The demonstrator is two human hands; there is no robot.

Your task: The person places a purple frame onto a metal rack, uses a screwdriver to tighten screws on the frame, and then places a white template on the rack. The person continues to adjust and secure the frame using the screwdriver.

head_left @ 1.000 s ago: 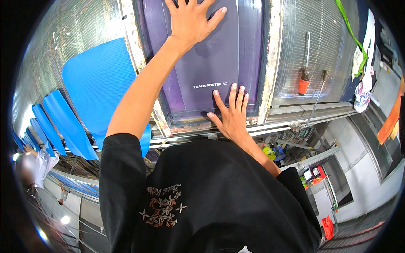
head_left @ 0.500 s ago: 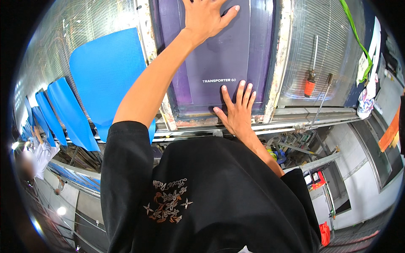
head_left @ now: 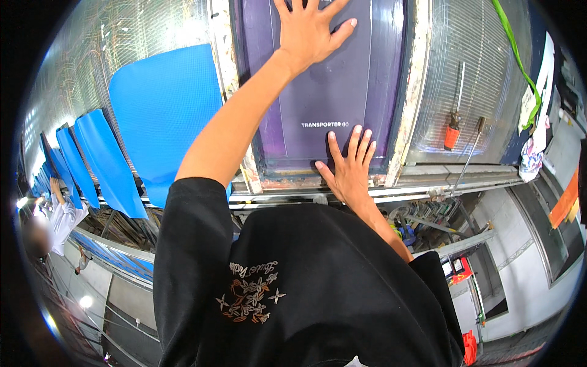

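Note:
My left hand [head_left: 310, 37] lies with fingers spread on the upper part of a dark purple panel [head_left: 324, 92]; its fingertips are partly cut off by the top edge. Lower down, my right hand [head_left: 353, 171] rests flat on the same panel, fingers apart, just under a short line of white lettering. Around the panel runs a paint-stained frame [head_left: 413, 85], which looks like a screen-printing frame. Neither hand grips anything.
Blue textured sheets [head_left: 165, 116] lie to the left on a see-through ribbed surface. On the right are an orange-handled screwdriver [head_left: 452, 131], a thin metal rod tool [head_left: 471, 153] and a green strap [head_left: 520, 58]. Another person [head_left: 61, 223] stands far left.
The whole view has shifted slightly, so the panel and both hands appear a little lower and farther right. Both hands stay flat on the panel.

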